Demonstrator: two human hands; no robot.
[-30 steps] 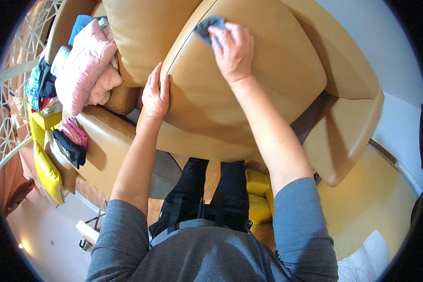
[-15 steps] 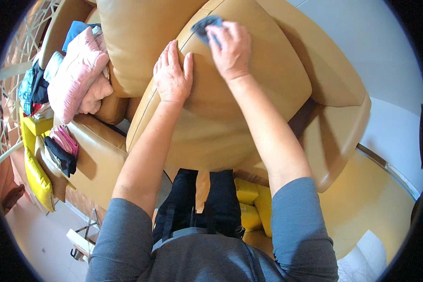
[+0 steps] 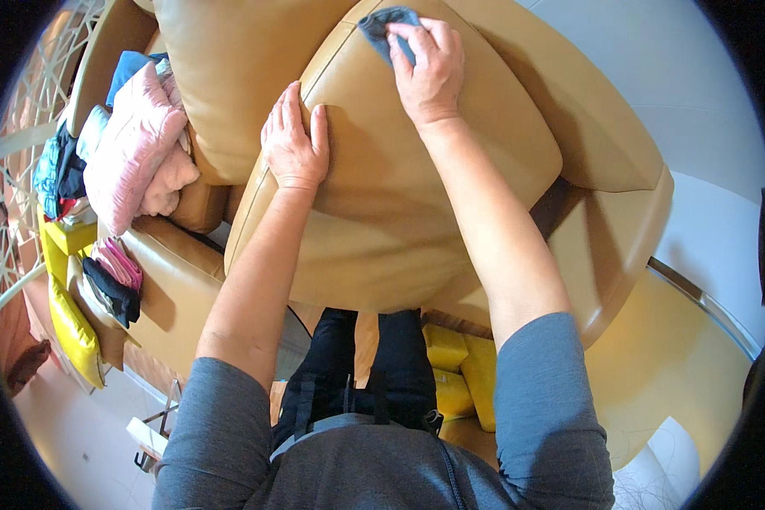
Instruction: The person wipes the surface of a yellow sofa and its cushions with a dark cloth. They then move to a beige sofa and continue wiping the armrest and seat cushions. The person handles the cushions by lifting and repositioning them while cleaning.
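Observation:
A large tan leather seat cushion (image 3: 382, 229) stands tilted up in front of me, its seamed edge running along the left side. My left hand (image 3: 296, 144) lies on the cushion near that seam, fingers stretched and thumb apart, holding nothing. Up at the cushion's top, my right hand (image 3: 431, 70) grips a blue-grey cloth (image 3: 386, 27) and presses it against the leather. Part of the cloth is hidden beneath the fingers.
Left of the cushion, a pink puffy garment (image 3: 127, 140) and other clothes are heaped on the sofa (image 3: 166, 297). Folded clothes (image 3: 115, 276) rest on its near part. A yellow cushion (image 3: 75, 331) lies far left; yellow blocks (image 3: 455, 365) show below. A sofa armrest (image 3: 612, 246) stands right.
My right hand and the cloth have moved slightly up along the cushion. My left hand has shifted a little left and down, still flat.

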